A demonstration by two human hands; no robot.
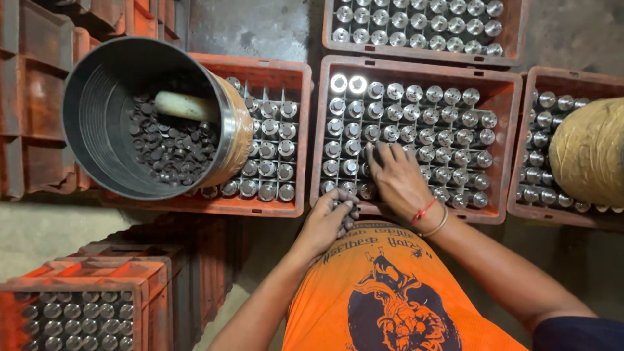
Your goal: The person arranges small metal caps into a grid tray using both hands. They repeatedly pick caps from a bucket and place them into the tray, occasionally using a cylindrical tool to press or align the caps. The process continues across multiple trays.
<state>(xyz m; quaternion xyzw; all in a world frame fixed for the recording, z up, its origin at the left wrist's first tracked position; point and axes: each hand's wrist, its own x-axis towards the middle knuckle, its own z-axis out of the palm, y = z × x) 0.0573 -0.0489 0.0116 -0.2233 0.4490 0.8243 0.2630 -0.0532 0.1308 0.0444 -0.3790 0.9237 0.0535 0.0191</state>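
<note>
My left hand [328,221] is closed around a handful of small dark metal pieces at the near rim of the middle orange crate [416,68]. My right hand [398,177] lies palm down on the shiny metal cylinders [429,123] that stand in rows in that crate, fingers spread over its near left part. A red thread and a bangle circle the right wrist. A large grey bucket [97,104] holding many small dark pieces and a pale scoop handle [185,105] rests tilted on the left crate [286,71].
More orange crates of cylinders lie at the top [513,39], right [530,130] and bottom left [78,305]. A yellowish sack [588,153] sits on the right crate. Stacked crates line the left edge. My orange printed shirt fills the bottom centre.
</note>
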